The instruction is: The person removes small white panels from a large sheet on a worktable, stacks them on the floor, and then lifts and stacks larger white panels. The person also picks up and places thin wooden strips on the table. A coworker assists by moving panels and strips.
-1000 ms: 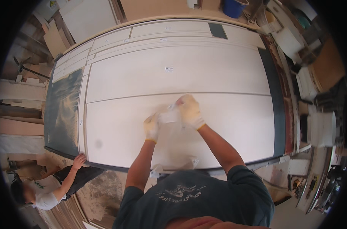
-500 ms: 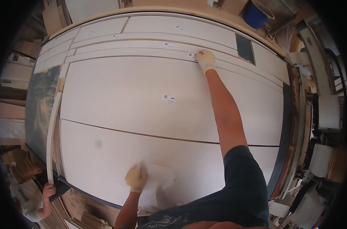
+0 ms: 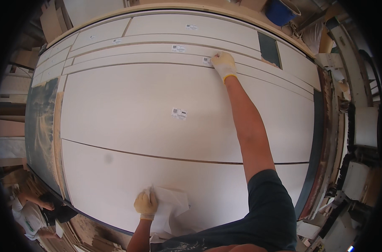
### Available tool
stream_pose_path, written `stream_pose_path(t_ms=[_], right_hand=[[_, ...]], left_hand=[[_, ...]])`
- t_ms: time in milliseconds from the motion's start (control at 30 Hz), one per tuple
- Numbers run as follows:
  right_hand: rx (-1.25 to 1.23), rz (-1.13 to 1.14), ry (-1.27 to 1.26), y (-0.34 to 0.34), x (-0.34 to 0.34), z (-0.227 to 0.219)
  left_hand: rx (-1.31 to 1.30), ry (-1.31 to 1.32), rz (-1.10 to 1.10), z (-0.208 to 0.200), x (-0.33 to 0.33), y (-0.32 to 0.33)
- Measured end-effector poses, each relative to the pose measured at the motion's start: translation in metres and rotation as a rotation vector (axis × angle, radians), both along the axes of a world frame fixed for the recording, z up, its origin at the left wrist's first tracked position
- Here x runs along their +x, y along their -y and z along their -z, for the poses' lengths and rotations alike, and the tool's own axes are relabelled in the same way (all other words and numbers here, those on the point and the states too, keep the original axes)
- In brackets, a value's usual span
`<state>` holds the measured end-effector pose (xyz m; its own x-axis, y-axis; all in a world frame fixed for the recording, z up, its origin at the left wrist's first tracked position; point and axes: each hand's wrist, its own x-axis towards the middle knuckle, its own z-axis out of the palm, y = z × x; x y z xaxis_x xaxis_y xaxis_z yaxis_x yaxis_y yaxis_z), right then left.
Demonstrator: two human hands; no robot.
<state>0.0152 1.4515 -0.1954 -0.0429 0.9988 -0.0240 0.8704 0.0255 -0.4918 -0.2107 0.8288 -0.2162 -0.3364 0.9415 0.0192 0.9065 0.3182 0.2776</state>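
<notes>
My right hand (image 3: 224,66), in a cream knitted glove with a yellow cuff, reaches far across the white boards. Its curled fingers touch the right end of a small white label (image 3: 207,61) on a narrow strip. Whether anything is pinched in them is hidden. Low in the view my left hand (image 3: 146,204), gloved alike, is closed on the edge of a white paper sheet (image 3: 172,199), which hangs loose and creased against my front. Between the hands, another label (image 3: 179,114) lies on the large middle board (image 3: 128,96).
Cut white boards and strips cover the table, with thin gaps between them. Sawdust marks the dark green surface (image 3: 43,122) at left. Another person (image 3: 33,214) stands at lower left. A blue bucket (image 3: 281,12) is at the far right, and offcuts (image 3: 361,176) crowd the right side.
The long thin strip at the table's left edge is gone from its place, and the other person's hand has left it. My hands keep nearly the same places; the view has shifted slightly.
</notes>
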Motion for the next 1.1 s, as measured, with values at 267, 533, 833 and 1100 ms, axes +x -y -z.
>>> stream_pose_path(t_ms=[267, 533, 833, 1100], right_hand=[[0.399, 0.093, 0.344, -0.01, -0.029, -0.022], [0.469, -0.193, 0.508, -0.042, -0.004, 0.021], [0.083, -0.452, 0.163, 0.358, 0.049, -0.045], [-0.17, -0.306, -0.499, 0.596, 0.001, -0.164]], left_hand=[[-0.015, 0.0, -0.008, 0.002, 0.0, 0.001], [0.042, 0.058, 0.0, -0.009, 0.001, -0.01], [0.039, 0.174, 0.009, -0.007, -0.003, 0.002], [-0.251, 1.357, 0.12, -0.098, -0.001, 0.003]])
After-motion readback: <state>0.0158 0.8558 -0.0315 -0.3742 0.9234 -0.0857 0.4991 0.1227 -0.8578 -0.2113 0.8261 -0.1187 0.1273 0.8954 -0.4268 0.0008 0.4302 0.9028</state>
